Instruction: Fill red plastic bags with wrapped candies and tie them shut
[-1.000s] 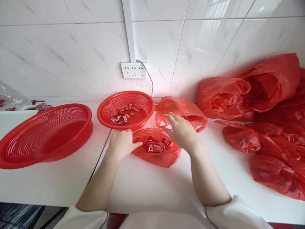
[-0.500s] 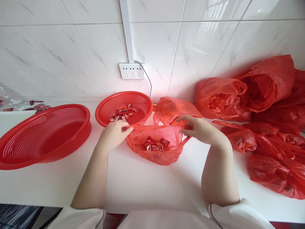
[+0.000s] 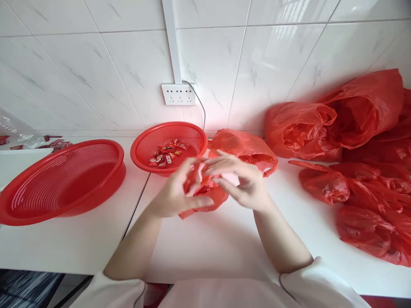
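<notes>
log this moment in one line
left hand: at bag | right hand: at same bag | grip: blurred, unclear | sweets: in small basket

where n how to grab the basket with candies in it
Probably the red perforated basket is best held by its near-left rim, coming from the near side: the rim flares outward, giving an edge to hook, while a red plastic bag crowds the right and the tiled wall stands behind.

Workroom, seemingly: tiled wall, socket panel, white tables, piled bags.
</notes>
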{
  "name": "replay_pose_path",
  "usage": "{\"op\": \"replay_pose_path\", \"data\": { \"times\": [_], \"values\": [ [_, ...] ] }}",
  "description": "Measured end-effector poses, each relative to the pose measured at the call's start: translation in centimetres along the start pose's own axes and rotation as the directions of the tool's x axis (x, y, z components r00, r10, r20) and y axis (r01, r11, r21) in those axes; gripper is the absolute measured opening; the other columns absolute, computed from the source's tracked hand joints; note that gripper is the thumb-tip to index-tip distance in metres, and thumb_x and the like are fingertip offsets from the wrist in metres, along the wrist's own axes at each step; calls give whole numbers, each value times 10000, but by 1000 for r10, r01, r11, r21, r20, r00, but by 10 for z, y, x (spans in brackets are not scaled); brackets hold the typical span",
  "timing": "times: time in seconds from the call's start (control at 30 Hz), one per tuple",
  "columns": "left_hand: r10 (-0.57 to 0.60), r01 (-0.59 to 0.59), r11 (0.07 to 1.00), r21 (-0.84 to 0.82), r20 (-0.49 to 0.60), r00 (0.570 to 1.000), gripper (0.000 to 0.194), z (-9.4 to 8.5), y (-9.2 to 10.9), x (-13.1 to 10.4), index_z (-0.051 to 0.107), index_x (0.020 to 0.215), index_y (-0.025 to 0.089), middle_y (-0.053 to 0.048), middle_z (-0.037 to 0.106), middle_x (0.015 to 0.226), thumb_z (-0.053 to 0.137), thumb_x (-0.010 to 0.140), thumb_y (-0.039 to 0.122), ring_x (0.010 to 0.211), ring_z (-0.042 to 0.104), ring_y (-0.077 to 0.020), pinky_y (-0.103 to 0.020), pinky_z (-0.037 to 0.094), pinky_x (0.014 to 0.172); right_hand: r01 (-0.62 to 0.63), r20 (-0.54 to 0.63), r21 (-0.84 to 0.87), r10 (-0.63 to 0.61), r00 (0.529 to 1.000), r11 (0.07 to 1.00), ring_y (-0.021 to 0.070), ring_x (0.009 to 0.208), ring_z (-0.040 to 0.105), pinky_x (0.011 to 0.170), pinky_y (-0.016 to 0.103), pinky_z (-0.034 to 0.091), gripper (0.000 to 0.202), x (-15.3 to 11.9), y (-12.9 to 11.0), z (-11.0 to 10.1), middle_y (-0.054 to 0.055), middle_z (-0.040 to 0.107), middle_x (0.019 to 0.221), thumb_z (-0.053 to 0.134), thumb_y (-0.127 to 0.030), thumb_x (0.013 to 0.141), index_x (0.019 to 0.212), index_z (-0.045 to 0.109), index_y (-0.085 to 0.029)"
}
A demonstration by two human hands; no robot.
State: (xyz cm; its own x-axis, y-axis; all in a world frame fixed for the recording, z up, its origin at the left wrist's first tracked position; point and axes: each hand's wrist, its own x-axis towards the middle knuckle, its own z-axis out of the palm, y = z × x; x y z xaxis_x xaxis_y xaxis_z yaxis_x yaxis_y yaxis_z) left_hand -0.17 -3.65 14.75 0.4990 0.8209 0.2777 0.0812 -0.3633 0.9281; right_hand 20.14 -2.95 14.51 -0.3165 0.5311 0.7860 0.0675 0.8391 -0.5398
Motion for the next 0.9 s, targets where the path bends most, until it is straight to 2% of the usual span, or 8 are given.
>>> {"op": "replay_pose_path", "data": {
  "times": [0.1,0.2,0.3,0.37,0.47,0.63,0.77,0.9],
  "values": [
    [-30,28,997,76,29,999,197,17,-4,3,627,943,196,0,547,723,671,809,333,643,522,-121,-252,440,576,28,110,2,-28,994,1000,185,1006,645,1041,450,442,246,0,0,8,23,697,1040,519,-137,905,1090,623,-260],
    [-109,109,994,-12,27,994,240,13,-8,5,595,780,166,21,458,630,534,907,361,535,414,-74,-217,355,496,-103,26,-7,103,994,995,194,1019,631,903,388,529,232,0,7,3,52,663,1098,499,-180,919,1115,605,-248],
    [-156,165,976,-143,68,985,325,5,-10,6,587,736,158,54,359,542,495,923,408,437,303,-47,-207,285,431,-171,150,-12,171,974,985,195,1014,630,882,374,533,253,-1,12,-2,52,658,1100,529,-190,897,1138,589,-239],
    [-158,164,973,-163,50,986,367,4,-10,7,613,723,149,51,369,506,493,918,436,423,329,-52,-214,298,431,-166,192,-28,168,967,986,182,959,639,854,352,536,245,-2,14,-1,40,670,1040,553,-173,873,1107,598,-232],
    [-221,206,962,-178,-68,973,402,6,-10,8,643,748,152,37,440,461,476,915,478,409,390,-70,-227,352,462,-163,96,-70,169,981,984,160,875,636,789,318,534,202,-4,16,2,26,658,957,549,-137,852,1028,596,-226],
    [-407,344,875,-341,-132,904,449,-3,-10,12,662,1051,187,40,506,444,457,896,555,370,406,-83,-230,376,458,-202,16,-99,205,979,974,173,888,630,820,349,524,236,-7,16,0,26,639,944,566,-125,821,1028,540,-236],
    [-431,337,824,-455,-120,894,447,-12,-12,15,643,1165,179,1,594,548,508,890,505,502,534,-103,-225,447,545,-120,233,-130,147,961,984,165,797,641,726,327,528,172,-9,14,-1,17,671,891,562,-148,848,988,577,-248],
    [-399,292,817,-498,-123,908,371,-13,-12,15,677,1050,149,-48,654,702,503,903,441,556,580,-99,-212,464,540,-66,365,-183,130,922,981,159,724,622,684,328,511,136,-10,14,-4,3,690,843,559,-163,869,937,628,-258]
  ]
}}
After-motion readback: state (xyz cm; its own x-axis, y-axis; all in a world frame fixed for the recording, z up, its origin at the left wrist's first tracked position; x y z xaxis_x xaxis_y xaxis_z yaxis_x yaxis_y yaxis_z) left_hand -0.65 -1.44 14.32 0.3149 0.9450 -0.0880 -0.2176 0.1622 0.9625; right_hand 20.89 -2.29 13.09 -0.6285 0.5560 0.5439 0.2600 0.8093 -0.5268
